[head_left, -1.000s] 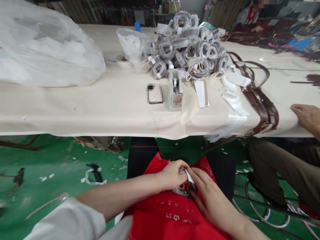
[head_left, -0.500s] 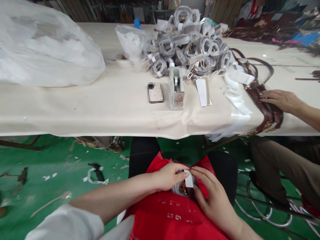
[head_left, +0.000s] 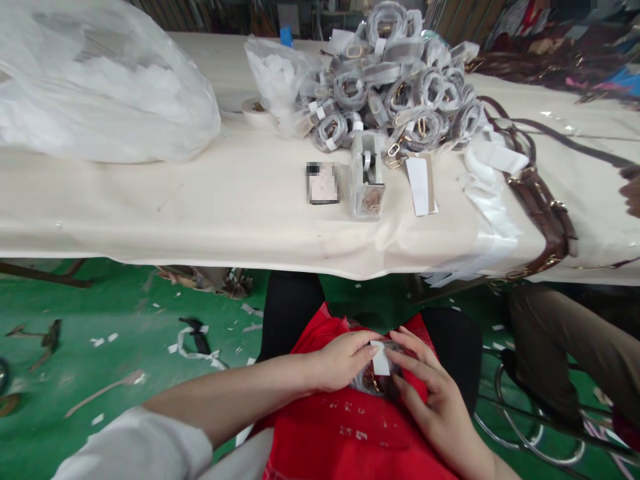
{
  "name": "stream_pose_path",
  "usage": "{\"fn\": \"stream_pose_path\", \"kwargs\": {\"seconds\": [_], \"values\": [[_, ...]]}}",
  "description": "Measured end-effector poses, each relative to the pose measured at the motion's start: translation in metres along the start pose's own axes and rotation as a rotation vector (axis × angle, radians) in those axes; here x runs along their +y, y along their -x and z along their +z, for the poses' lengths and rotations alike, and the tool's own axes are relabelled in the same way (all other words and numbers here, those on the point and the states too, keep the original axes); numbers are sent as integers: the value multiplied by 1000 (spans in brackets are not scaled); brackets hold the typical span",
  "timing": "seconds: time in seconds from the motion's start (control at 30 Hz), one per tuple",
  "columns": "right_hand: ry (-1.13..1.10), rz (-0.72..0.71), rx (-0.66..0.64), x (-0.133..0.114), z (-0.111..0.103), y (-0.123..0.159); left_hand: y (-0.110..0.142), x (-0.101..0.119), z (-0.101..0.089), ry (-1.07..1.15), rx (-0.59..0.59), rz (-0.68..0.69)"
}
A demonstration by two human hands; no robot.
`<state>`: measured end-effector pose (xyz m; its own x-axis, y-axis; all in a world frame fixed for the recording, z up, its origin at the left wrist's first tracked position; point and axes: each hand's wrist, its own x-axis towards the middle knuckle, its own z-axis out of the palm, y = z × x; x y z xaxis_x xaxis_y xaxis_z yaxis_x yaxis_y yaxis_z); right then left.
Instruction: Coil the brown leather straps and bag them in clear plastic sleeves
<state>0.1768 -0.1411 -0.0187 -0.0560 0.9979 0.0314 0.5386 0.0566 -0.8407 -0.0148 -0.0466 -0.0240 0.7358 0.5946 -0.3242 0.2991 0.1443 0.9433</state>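
In my lap, on the red apron (head_left: 320,433), lies a coiled strap (head_left: 367,383) in clear plastic wrap with gold-coloured metal parts. A small white tag (head_left: 381,363) is on its top. My left hand (head_left: 337,360) is closed around the strap's left side, its thumb pressing the tag's upper edge. My right hand (head_left: 425,383) curves around the right side, fingers somewhat apart and touching the wrap and the tag's edge. The hands cover much of the coil.
On the cream-covered table (head_left: 240,213) stand a tape dispenser (head_left: 367,177) and a pile of wrapped coiled straps (head_left: 395,87). White cards (head_left: 421,185), brown leather straps (head_left: 545,213) and a large plastic bag (head_left: 105,93) lie there too. A person's leg (head_left: 545,353) is at right.
The other person's hand has left the brown straps and is out of view. My right fingers have spread and shifted on the coil. The whole view has shifted slightly.
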Motion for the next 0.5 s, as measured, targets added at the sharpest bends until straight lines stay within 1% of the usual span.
{"fn": "stream_pose_path", "kwargs": {"seconds": [0.1,0.2,0.27,0.37,0.5], "values": [[-17,-19,-15,0,0,-3,-1,0,-1,-8,-4,8],[9,-73,4,1,1,-6,-2,-1,-1,-31,-8,-10],[35,-96,15,2,1,-7,-2,-1,-1,-46,13,-3],[65,-80,13,3,0,-9,-1,1,-1,-52,42,33],[116,-63,-17,2,-1,-10,1,2,-5,-55,-12,39]]}}
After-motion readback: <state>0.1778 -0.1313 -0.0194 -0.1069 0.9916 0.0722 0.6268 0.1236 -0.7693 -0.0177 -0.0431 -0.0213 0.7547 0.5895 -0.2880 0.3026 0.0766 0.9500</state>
